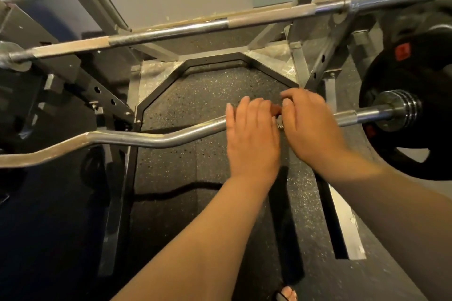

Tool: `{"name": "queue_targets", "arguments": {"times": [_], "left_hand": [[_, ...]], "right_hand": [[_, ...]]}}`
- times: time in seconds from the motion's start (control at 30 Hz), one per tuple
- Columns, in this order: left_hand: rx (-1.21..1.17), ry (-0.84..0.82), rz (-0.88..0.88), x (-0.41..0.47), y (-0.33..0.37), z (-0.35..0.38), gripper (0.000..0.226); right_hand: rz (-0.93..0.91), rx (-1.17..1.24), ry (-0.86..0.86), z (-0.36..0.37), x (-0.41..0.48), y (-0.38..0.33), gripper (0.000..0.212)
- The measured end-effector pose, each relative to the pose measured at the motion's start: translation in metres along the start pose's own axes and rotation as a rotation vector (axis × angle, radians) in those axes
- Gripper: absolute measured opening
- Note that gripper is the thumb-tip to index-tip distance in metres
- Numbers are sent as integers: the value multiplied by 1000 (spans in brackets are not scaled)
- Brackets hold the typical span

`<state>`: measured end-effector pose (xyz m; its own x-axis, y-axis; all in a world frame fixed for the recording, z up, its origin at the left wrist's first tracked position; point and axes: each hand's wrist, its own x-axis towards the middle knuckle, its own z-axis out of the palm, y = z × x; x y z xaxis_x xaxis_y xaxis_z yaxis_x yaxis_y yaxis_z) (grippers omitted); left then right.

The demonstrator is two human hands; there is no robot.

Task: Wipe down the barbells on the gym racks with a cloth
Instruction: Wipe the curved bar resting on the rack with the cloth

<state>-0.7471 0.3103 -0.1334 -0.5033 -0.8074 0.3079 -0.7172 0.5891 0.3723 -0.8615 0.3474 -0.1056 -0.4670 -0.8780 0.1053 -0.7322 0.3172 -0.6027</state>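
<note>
A bent chrome curl bar (146,139) lies across the rack in front of me, with a black weight plate (403,134) on its right end. My left hand (252,139) rests over this bar with its fingers stretched forward. Right beside it, my right hand (310,124) has its fingers curled over the bar and pinches a small reddish-brown cloth (276,108). Only a sliver of the cloth shows between the two hands. Higher up and further back, a straight barbell (171,29) sits on the rack.
Grey rack uprights (315,68) with peg holes stand left and right. The rack's base frame (212,61) sits on speckled black rubber flooring (208,95). A grey wall closes the back. My sandalled foot (288,294) shows at the bottom edge.
</note>
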Motion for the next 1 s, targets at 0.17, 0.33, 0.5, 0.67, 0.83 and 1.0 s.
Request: {"name": "queue_targets", "arguments": {"times": [0.17,0.33,0.5,0.67,0.83,1.0], "left_hand": [[-155,216,-267,-12,2,-3,36],[-213,72,-155,-17,64,27,39],[-225,-54,95,-27,80,35,48],[-339,18,-27,-27,81,30,39],[-545,-133,-95,-20,130,29,47],[-767,-326,-258,-25,125,3,25]], "right_hand": [[6,-220,-51,-14,-46,39,48],[10,-319,-26,-32,-62,69,55],[119,-323,-63,-55,-73,86,69],[85,-368,-159,-59,-73,91,76],[169,-5,-104,-73,-74,85,63],[361,407,98,-77,-93,63,36]]}}
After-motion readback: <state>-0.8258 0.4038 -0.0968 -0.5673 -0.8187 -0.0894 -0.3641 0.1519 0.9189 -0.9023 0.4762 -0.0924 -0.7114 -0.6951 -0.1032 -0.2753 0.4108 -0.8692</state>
